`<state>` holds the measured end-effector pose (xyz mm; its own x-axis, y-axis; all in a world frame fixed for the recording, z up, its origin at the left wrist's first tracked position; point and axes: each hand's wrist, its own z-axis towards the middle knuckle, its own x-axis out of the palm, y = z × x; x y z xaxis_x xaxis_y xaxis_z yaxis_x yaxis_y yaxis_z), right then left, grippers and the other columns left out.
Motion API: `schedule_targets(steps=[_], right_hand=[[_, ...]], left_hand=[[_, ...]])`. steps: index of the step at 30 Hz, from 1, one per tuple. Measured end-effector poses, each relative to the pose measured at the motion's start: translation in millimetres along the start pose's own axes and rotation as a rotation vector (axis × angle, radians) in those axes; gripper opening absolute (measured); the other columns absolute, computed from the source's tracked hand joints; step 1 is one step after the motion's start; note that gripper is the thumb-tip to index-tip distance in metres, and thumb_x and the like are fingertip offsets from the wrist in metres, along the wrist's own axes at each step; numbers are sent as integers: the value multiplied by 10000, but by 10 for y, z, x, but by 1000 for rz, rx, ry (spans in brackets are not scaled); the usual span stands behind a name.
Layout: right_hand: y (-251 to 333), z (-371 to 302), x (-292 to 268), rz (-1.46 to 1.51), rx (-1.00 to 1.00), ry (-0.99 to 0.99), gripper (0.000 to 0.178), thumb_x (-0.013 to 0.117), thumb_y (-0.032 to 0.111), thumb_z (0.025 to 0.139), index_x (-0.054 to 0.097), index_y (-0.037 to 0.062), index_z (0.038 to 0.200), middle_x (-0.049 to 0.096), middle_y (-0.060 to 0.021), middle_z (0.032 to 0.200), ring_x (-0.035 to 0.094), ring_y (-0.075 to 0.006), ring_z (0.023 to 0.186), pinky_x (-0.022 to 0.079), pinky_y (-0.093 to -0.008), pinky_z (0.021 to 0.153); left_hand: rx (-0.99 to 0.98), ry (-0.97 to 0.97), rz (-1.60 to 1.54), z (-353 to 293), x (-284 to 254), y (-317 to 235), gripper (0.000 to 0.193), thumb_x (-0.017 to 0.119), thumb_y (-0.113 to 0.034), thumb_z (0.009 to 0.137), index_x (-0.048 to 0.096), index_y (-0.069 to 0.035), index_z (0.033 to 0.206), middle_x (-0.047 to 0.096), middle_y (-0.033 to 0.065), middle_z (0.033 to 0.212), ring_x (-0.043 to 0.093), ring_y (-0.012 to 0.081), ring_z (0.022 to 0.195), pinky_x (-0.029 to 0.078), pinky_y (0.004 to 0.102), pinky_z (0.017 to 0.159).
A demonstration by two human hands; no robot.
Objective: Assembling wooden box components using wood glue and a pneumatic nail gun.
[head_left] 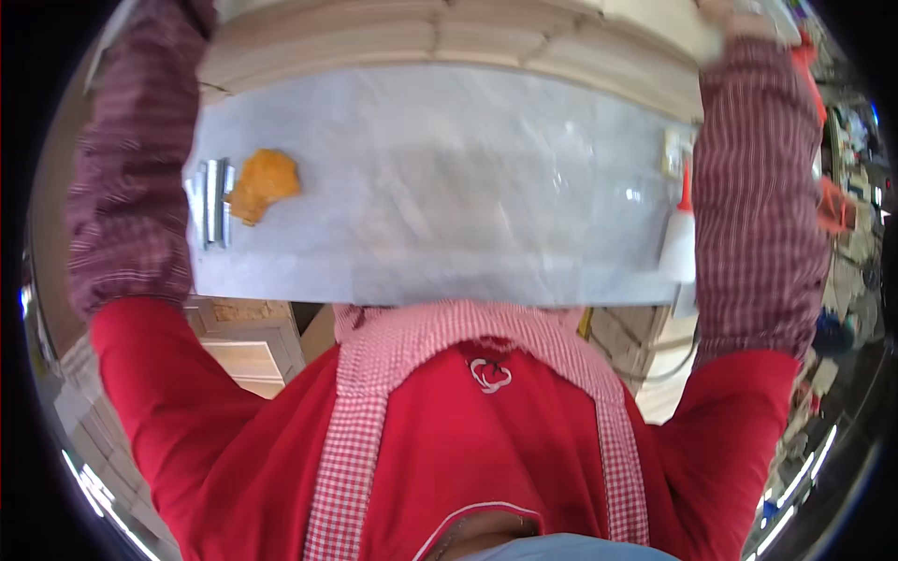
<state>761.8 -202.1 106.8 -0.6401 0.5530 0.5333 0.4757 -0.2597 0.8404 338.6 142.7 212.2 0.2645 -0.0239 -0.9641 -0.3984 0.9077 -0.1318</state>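
Both my arms reach far forward in checked purple sleeve covers, one along each side of the table. My right hand is at the top right edge, smeared by motion, beside the end of a pale tan layered stack. Its fingers cannot be made out. My left hand lies beyond the upper left edge, where only the sleeve shows. A crumpled orange-yellow piece, perhaps cloth, rests on the table near my left forearm, next to some shiny metal bars.
A white squeeze bottle with a red nozzle is beside my right forearm, with a small pale block behind it. Shiny clear film seems to cover the tabletop. Wooden drawers or shelves sit below the front edge. Clutter fills the far right.
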Motion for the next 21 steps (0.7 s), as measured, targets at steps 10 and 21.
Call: schedule_targets(steps=[10,21], right_hand=[[-144,-1595,1157,179,-210,-429,231,557,-32,833,494,-120,1038,531,-218,1073,559,-302,999,482,-396,967],[-614,-3357,471,147,-236,-364,339,532,69,879,482,-59,1189,576,-188,1163,591,-259,1005,525,-324,832]], left_hand=[[-327,-399,-1761,-1563,463,-326,370,474,-297,952,570,29,1100,630,158,998,628,210,885,528,314,821],[-498,-679,-2155,-2017,694,-57,377,491,-302,955,512,30,1134,588,151,1076,581,223,986,482,342,905]])
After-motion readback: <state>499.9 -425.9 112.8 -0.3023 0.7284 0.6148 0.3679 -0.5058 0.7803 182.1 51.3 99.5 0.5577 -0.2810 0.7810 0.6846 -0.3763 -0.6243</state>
